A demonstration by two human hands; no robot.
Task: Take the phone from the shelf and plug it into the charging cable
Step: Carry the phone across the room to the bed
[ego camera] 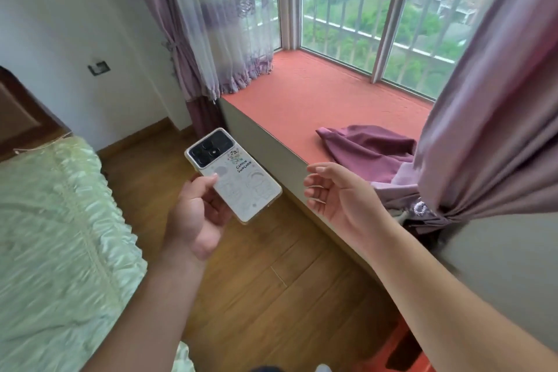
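White plastic, printed with pale cartoon line drawings, fills the middle of the frame: the phone point(232, 175) lies back-up in the left hand point(197, 214), pinched along its lower left edge between the thumb on the case and the fingers underneath, with the camera block pointing toward the upper left. Just to the right of it, not touching, the right hand point(338, 195) hangs empty, its fingers loosely curled and half open toward the phone. Beneath both runs the wooden floor point(256, 281); a green quilted bed point(60, 235) fills the lower left, and an orange window seat point(317, 93) crosses the upper right, carrying a crumpled purple cloth point(368, 145) beside a tied curtain point(483, 100). No charging cable shows anywhere, so it has yet to be found, perhaps near the wall socket point(99, 67) at upper left. The hold looks light and covers only one edge; a quick turn or a careless pass to the other hand could let the phone slip onto the hard floor.
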